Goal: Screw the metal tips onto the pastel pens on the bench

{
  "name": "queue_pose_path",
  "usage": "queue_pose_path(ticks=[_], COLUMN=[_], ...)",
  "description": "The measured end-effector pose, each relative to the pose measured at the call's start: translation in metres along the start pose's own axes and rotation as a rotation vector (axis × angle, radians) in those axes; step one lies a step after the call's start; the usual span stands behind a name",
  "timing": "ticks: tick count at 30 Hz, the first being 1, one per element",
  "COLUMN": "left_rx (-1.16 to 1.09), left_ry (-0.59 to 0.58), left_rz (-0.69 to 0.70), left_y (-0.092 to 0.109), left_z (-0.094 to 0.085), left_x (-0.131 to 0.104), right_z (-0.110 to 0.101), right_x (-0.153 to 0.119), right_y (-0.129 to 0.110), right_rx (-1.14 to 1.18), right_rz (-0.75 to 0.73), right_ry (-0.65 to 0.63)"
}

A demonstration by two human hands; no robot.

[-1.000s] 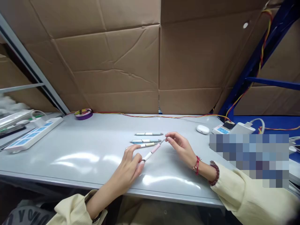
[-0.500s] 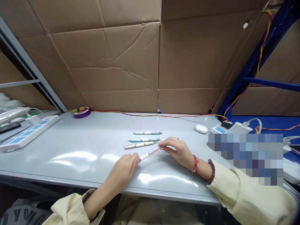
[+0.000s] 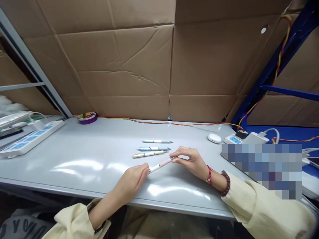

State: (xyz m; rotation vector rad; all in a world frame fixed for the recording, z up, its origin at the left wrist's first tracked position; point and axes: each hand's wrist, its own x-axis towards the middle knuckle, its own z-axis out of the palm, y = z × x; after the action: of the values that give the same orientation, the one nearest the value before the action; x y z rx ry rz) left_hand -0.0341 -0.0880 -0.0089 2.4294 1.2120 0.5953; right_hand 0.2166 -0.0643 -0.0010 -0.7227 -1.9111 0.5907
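A pink and white pen (image 3: 160, 165) is held at a slant between my two hands, above the grey table (image 3: 99, 139). My left hand (image 3: 134, 181) is closed round its white lower end. At the pink end, the thumb and fingertips of my right hand (image 3: 188, 159) pinch the metal tip. Just behind the held pen lie three more: a white and grey pen (image 3: 157, 141) at the back, a blue and white pen (image 3: 154, 149) in the middle, and a cream pen (image 3: 149, 154) nearest my hands.
A purple tape roll (image 3: 87, 118) sits at the back left, near a power strip (image 3: 32, 139). A white earphone case (image 3: 214, 138) lies at the right, beside plugs and a pixelated area. A red and yellow wire (image 3: 149, 122) runs along the cardboard wall.
The pen's pink end and my right fingertips are slightly lower in view. The camera view has shifted a little; both hands keep their hold on the pen.
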Motion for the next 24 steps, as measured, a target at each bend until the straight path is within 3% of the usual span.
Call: queue_pose_path(ticks=[6,14,20,24], left_rx=[-0.055,0.066,0.117,0.103], left_ry=[-0.022,0.028,0.016,0.031], left_rz=[-0.031,0.021,0.045,0.022], left_y=[0.0011,-0.0013,0.0011,0.0009], left_z=[-0.0010,0.0028,0.0025,0.0025], left_x=[-0.0002,-0.0017,-0.0026,-0.0015], right_z=[-0.0046,-0.0012,-0.0009,-0.0025], right_x=[0.0014,0.0003,0.0005,0.0014], right_y=[-0.0025,-0.0038,-0.0077,-0.0100], right_rx=[-0.048,-0.001,-0.257,-0.228], right_rz=[-0.052,0.113,0.096,0.108], right_ry=[-0.094,-0.065,-0.066,-0.057])
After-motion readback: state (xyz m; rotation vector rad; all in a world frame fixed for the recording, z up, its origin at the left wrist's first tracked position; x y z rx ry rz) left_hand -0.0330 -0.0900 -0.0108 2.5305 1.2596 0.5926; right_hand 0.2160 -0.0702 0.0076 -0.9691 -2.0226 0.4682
